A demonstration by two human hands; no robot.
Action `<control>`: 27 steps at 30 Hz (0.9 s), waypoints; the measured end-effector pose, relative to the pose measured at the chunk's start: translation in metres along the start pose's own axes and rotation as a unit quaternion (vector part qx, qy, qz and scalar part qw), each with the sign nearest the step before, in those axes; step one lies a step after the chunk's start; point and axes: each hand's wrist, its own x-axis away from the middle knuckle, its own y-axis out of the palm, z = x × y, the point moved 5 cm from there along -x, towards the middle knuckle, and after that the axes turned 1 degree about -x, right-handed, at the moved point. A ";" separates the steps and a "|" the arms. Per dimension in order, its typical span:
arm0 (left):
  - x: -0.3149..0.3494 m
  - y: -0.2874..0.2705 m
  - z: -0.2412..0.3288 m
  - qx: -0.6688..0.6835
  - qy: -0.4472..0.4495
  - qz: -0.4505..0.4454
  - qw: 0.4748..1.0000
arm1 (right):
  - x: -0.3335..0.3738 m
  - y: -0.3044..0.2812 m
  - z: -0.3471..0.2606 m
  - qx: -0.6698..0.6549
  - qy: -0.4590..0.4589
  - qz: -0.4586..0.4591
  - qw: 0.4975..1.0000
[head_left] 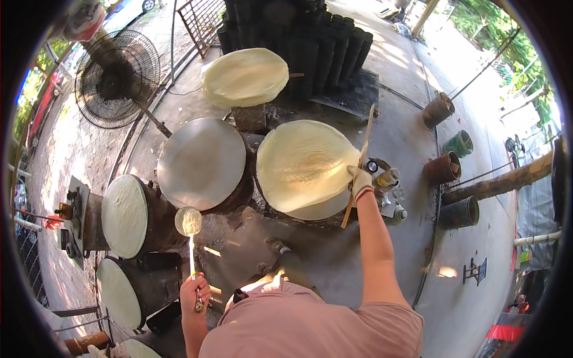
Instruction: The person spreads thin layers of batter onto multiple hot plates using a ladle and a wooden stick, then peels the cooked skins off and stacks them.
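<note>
A ladle (190, 222) of pale batter is gripped by its long handle in my left hand (195, 292). Its bowl hangs by the near edge of a bare round griddle (203, 164). To the right, my gloved right hand (361, 181) closes on the right edge of a large thin pancake (301, 158). That edge is pulled into a point, and a strip of the griddle (325, 209) under it shows at the near side. A flat wooden stick (367, 134) runs past this hand; whether the fingers also hold it, I cannot tell.
Two more round griddles coated with batter, an upper (124, 216) and a lower (118, 292), stand at left. Beyond lies another pancake (245, 77) on a raised support. A fan (117, 79), black cylinders (304, 56), jars (389, 177) and several buckets (441, 169) surround the work area.
</note>
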 end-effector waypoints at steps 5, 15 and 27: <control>0.003 -0.008 0.001 0.014 -0.004 0.010 1.000 | 0.094 0.087 -0.086 0.031 -0.260 -0.057 0.963; -0.007 -0.016 0.015 0.096 0.036 0.059 0.993 | 0.164 0.227 -0.267 0.179 -0.246 -0.341 0.890; -0.056 0.026 0.061 0.220 0.091 0.123 0.963 | 0.127 0.429 -0.373 0.379 -0.605 -0.324 0.620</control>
